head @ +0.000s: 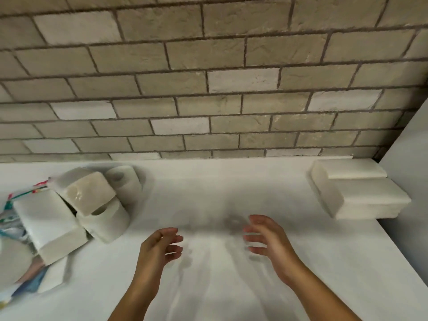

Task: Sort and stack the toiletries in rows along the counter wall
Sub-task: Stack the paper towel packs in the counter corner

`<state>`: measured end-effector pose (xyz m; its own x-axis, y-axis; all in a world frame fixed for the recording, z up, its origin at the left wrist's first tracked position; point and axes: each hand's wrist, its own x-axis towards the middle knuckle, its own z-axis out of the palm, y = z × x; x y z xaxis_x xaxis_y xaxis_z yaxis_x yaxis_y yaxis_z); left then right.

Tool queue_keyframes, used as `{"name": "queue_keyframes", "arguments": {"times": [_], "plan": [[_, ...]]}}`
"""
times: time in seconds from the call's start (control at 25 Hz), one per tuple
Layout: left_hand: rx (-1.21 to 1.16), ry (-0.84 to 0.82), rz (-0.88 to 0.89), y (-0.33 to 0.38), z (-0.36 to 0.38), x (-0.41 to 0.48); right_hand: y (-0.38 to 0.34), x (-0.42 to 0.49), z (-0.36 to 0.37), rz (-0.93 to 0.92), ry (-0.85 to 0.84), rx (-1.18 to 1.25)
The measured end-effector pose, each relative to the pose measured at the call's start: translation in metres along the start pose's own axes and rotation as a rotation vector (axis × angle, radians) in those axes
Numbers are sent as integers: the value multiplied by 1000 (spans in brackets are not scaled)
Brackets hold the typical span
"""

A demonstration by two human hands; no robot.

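Two white wrapped tissue packs (361,193) lie stacked in the counter's far right corner, against the brick wall. At the left sits a loose heap: a white pack (48,223), a tilted pack (85,193) leaning on toilet rolls (106,218), and one more roll (122,179) behind. My left hand (159,249) and my right hand (266,239) hover over the middle of the white counter (220,186), palms facing each other, fingers loosely spread, holding nothing. Both are well apart from the heap and the stack.
A colourful plastic bag (14,228) lies under the heap at the left edge. The brick wall (208,89) runs along the back. A white side panel (410,158) closes the right end of the counter.
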<state>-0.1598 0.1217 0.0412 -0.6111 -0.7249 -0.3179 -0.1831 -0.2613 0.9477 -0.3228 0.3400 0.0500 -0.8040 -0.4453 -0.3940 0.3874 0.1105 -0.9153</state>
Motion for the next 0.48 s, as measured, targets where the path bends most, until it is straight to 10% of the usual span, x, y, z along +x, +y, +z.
{"name": "queue_keyframes", "arguments": {"times": [0.48], "plan": [[153,276,216,38,-196,7,-16,-16,221,-95,-302,-364]]}}
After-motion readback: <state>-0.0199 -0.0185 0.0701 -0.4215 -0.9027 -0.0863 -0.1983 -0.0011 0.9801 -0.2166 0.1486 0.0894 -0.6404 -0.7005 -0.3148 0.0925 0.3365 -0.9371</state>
